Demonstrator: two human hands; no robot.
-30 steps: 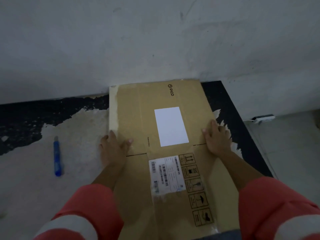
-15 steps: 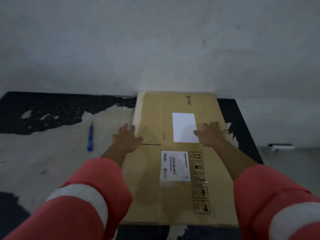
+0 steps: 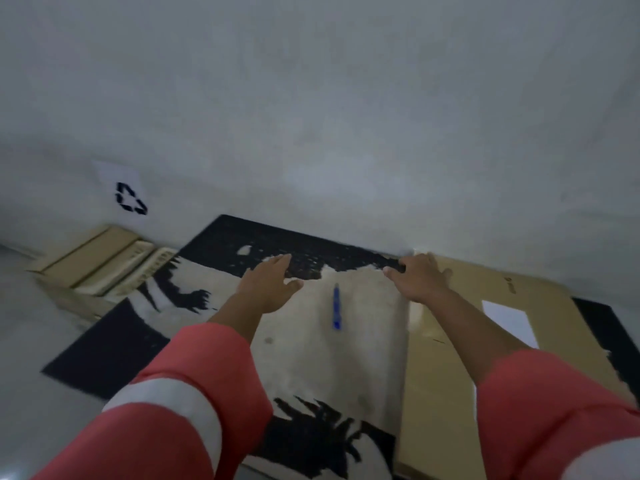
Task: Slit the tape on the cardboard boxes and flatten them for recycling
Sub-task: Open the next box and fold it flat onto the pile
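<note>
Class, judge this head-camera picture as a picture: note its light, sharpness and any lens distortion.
Head view: dim, flat light, no glare; motion blur smears the recycling sign, the blue utility knife and the print on the flattened box; the wide lens bows the line where wall meets floor.

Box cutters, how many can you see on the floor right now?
1. The blue cutter lies on the patterned mat, between the left hand and right hand, held by neither. Others could be hidden under the flattened box.
</note>
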